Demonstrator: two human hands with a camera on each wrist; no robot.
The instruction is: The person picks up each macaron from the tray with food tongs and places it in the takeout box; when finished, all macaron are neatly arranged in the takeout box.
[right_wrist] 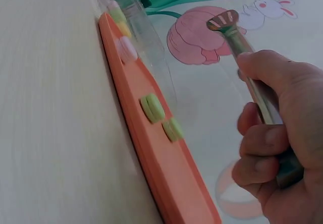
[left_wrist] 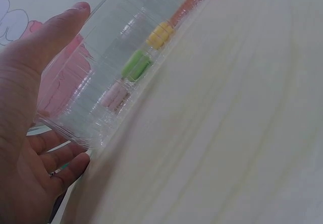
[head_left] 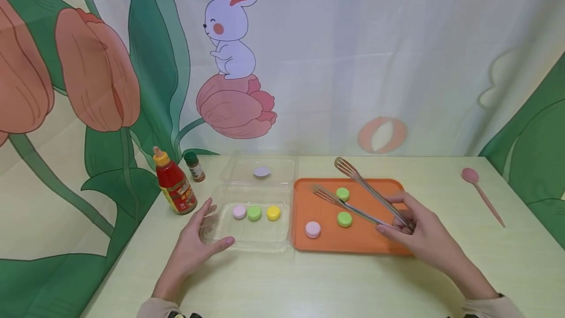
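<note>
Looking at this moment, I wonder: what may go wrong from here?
The open silver metal tongs in the right hand might slip off the round green macarons on the orange rectangular tray.

The clear rectangular plastic box looks light; the left hand at its left end might shift it.

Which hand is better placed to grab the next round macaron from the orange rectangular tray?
Probably the right hand: it holds the silver metal tongs, spread open over the orange tray near two round green macarons. The left hand is at the clear plastic container's left side, holding no tool.
</note>
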